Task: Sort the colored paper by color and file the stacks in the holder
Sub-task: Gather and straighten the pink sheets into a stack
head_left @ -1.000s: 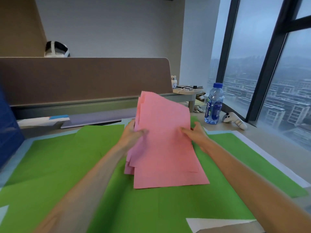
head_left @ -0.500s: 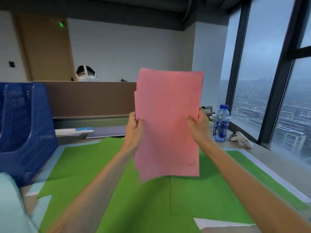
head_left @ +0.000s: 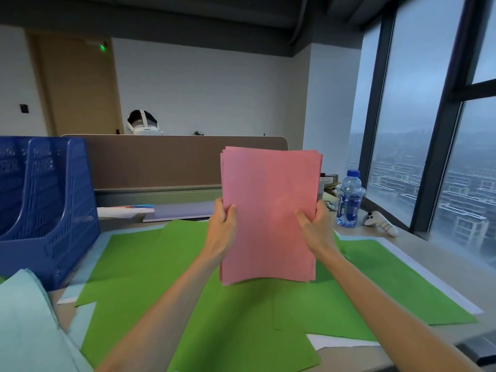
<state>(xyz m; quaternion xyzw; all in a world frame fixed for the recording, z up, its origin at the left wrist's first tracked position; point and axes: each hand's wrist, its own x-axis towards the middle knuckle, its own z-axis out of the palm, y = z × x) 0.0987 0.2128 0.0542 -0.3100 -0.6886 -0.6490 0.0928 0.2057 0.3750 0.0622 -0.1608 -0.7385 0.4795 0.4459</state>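
Observation:
A stack of pink paper (head_left: 268,210) stands upright in the air above the desk, its sheets nearly squared. My left hand (head_left: 222,226) grips its left edge and my right hand (head_left: 315,226) grips its right edge, thumbs on the near face. Green sheets (head_left: 204,304) lie spread flat over the desk beneath. A pale blue stack (head_left: 29,326) lies at the near left corner. The blue mesh file holder (head_left: 51,205) stands at the left, and its slots look empty from here.
A water bottle (head_left: 348,200) and a white controller (head_left: 379,222) sit at the right by the window. A brown desk divider (head_left: 161,159) runs along the back, with a headset (head_left: 143,123) beyond it. White sheets (head_left: 341,342) peek out under the green.
The pink stack has been lifted from the desk and stood upright between both hands, then lowered slightly with its edges better aligned. My view has tilted up and left, revealing the blue holder.

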